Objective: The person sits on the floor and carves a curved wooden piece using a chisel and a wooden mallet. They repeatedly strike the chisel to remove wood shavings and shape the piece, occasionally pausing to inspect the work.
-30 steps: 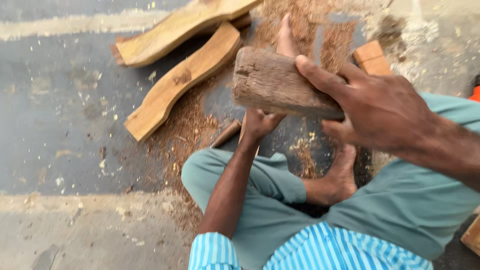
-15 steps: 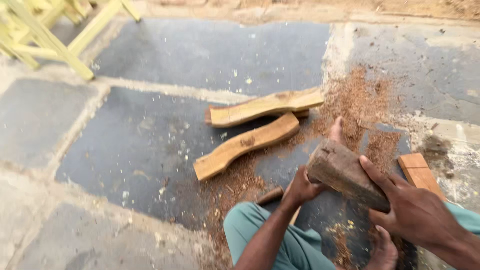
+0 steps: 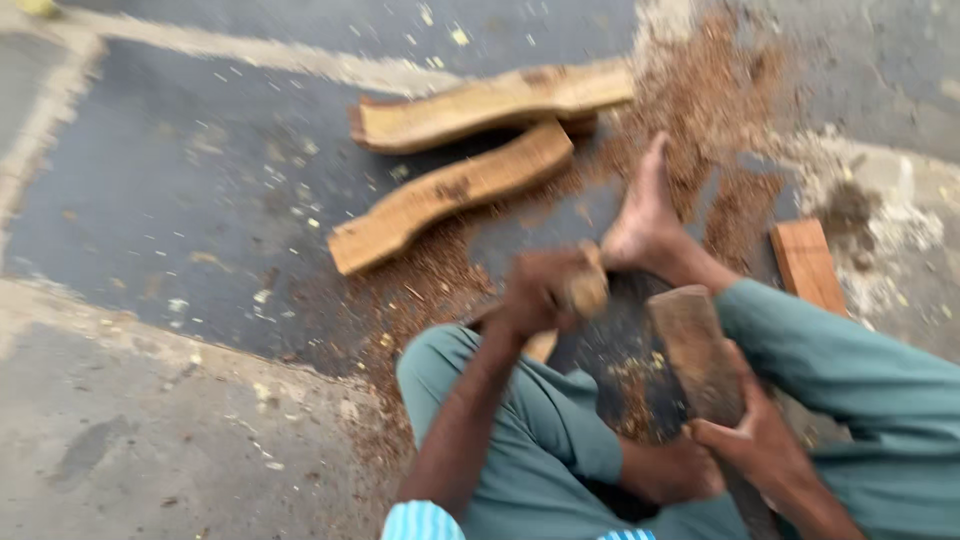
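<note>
— Wood block [image 3: 697,352]: where is it, and who has it?

— Your right hand [image 3: 757,442] grips it from below, fingers closed on its lower end. It stands nearly upright, tilted a little, between your knees, just right of your bare foot [image 3: 648,218].

— And your left hand [image 3: 540,293]?

— It is closed round a pale wooden handle [image 3: 587,290], just left of the block and apart from it. The picture is blurred there, so you cannot tell what sits at the handle's far end.

— What lies beyond the block?

— Up and to its left, two curved planks [image 3: 452,190] lie side by side on the stone floor [image 3: 170,170], the farther one [image 3: 490,102] touching the nearer at its right end. Reddish sawdust [image 3: 700,90] spreads around them and past your foot.

— Anything on the block's other side?

— A small flat reddish piece of wood [image 3: 806,263] lies on the floor up and to the right of the block, near your green trouser leg [image 3: 850,360].
</note>
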